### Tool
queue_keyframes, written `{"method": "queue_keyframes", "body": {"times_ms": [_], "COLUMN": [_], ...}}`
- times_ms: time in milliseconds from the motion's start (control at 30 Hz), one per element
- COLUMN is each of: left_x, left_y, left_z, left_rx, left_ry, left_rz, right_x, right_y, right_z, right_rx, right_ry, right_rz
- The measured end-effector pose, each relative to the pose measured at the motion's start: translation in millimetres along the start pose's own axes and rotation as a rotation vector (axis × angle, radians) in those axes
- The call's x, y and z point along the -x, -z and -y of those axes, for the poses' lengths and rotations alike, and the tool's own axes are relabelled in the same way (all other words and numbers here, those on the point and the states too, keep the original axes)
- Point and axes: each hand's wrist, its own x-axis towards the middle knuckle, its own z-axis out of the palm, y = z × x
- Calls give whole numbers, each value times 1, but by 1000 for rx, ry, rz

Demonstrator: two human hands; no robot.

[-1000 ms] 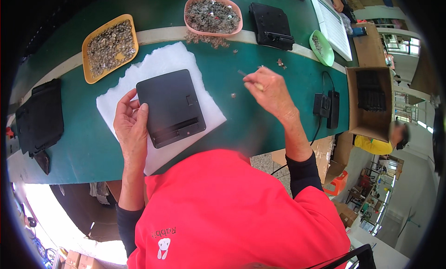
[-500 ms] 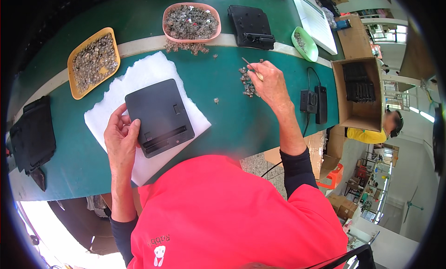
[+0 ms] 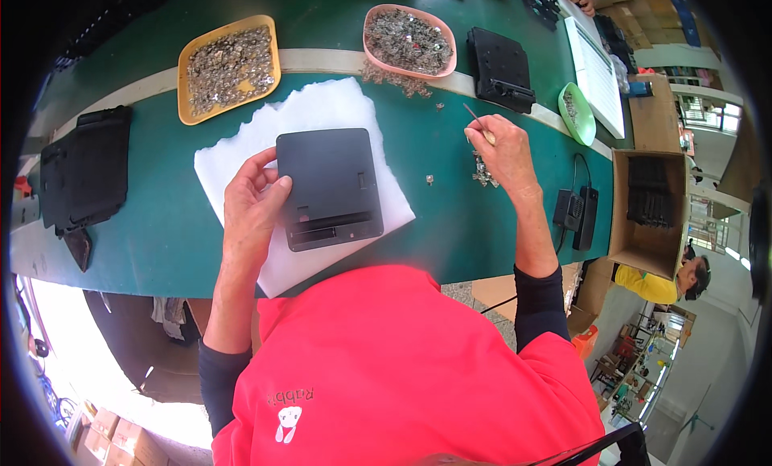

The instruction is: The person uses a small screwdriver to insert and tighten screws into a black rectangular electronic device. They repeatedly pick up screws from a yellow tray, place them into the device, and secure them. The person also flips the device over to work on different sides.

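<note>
My left hand is closed on the left edge of a flat black plastic panel, thumb on top and fingers beneath. The panel has a long slot near its lower edge and lies over a white foam sheet. To the right, my right hand pinches a thin pointed tool with a pale handle, its tip directed up and left. Just below those fingers is a small pile of metal clips, partly hidden by the hand. One loose clip lies between the pile and the panel.
Small metal parts fill a yellow tray, a pink tray and a green bowl. Black housings stand at the back, more at far left. Power adapters and a cardboard box are at right.
The whole view has swung, so the table's things appear farther right. The panel has turned to sit straighter in my left hand. My right hand keeps the tool beside the clip pile.
</note>
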Motion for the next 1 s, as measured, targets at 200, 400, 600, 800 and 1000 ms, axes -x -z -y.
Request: {"method": "queue_keyframes", "body": {"times_ms": [200, 400, 600, 800, 1000], "left_x": [-6, -12, -10, -13, -53], "left_y": [-2, -11, -11, -4, -15], "left_z": [3, 6, 13, -10, -69], "left_rx": [86, 231, 135, 11, -896], "left_ry": [-45, -119, -169, -163, -369], "left_rz": [-46, -130, -172, -14, 597], "right_x": [-1, 6, 12, 13, 18], "right_y": [-3, -3, -20, -26, -3], "right_z": [19, 42, 52, 57, 64], "right_rx": [-139, -837, -1088, -1201, -1366], "right_ry": [-92, -360, -368, -402, -328], "right_rz": [54, 294, 411, 545, 632]}}
